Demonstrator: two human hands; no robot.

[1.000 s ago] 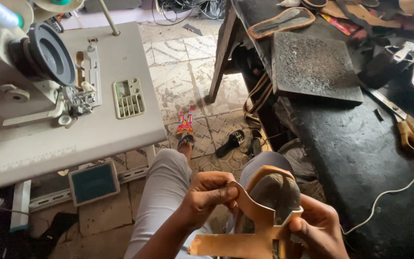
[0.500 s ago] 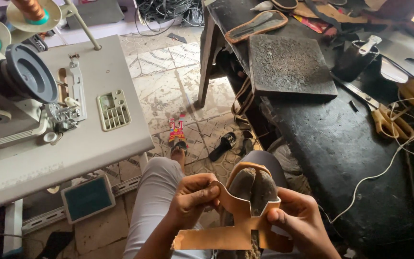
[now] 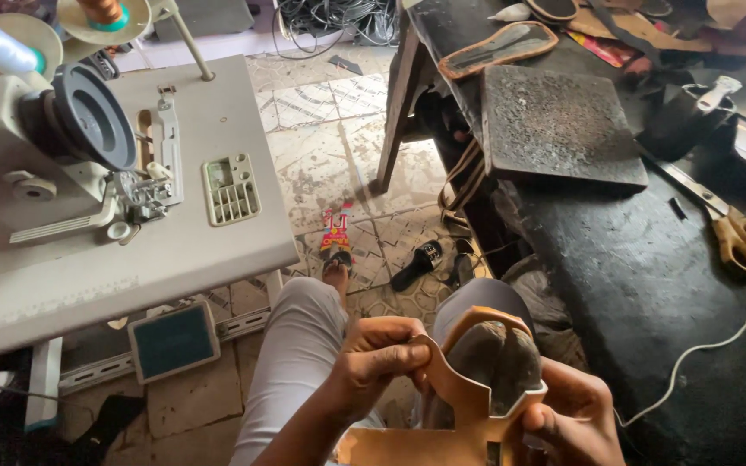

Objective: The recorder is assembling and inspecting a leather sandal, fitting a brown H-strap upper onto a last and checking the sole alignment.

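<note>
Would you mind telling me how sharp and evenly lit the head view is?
Head view: tan leather piece and both hands, left and right, fairly sharp; daylight brightens the tiled floor; the black workbench stays dark; wide-angle bending at the edges.

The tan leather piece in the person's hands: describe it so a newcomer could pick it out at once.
Start at the sewing machine table on the left, then drop to the lap at bottom centre. There the left hand and right hand grip a tan leather piece, a flat cut-out with an arched loop, unlike the dark soles on the bench.
</note>
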